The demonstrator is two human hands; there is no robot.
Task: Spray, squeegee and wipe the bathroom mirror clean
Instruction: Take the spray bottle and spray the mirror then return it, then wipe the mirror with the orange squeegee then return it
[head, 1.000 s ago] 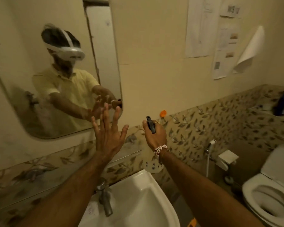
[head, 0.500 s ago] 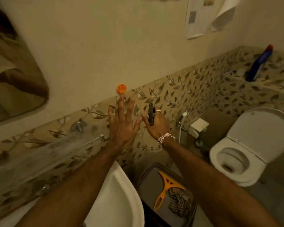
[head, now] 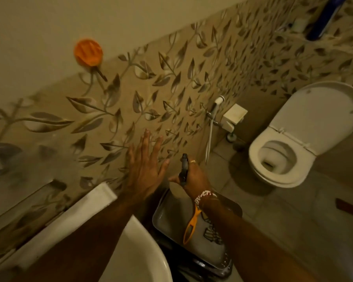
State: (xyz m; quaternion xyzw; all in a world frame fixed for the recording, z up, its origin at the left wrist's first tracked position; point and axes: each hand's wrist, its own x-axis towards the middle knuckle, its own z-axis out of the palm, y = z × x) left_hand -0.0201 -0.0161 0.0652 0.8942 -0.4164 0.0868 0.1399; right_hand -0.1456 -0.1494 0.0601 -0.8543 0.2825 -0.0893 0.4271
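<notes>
- While the mirror itself lies outside this view, its tools sit in a grey tray (head: 167,218) on the floor, below and just toward the person from both hands.
- Key relation: the squeegee (head: 191,226) lies in the tray directly under the right wrist, so the right hand (head: 194,178) is judged the nearer; the left hand (head: 146,169) hangs beside and above the tray's far left corner.
- Long axis: the orange handle runs from near the wrist down toward the viewer, slightly leftward; its blade end is hidden behind the wrist.
- Right hand: closed around a small dark device (head: 184,169), which stands upright above the knuckles; a ring and a bead bracelet show. Judgement: this hand is occupied, so taking the squeegee may fall to the left.
- Left hand: flat, fingers spread wide, holding nothing, in front of the leaf-patterned tiles.
- Cloth (head: 212,233): a patterned piece beside the handle, partly hidden by the right forearm.
- Count: two hands, one tray, one squeegee, one cloth, one device; no spray bottle can be identified.
- Surroundings: one sink (head: 135,259) at lower left, one toilet (head: 306,137) at right, one orange disc (head: 88,51) on the wall.
</notes>
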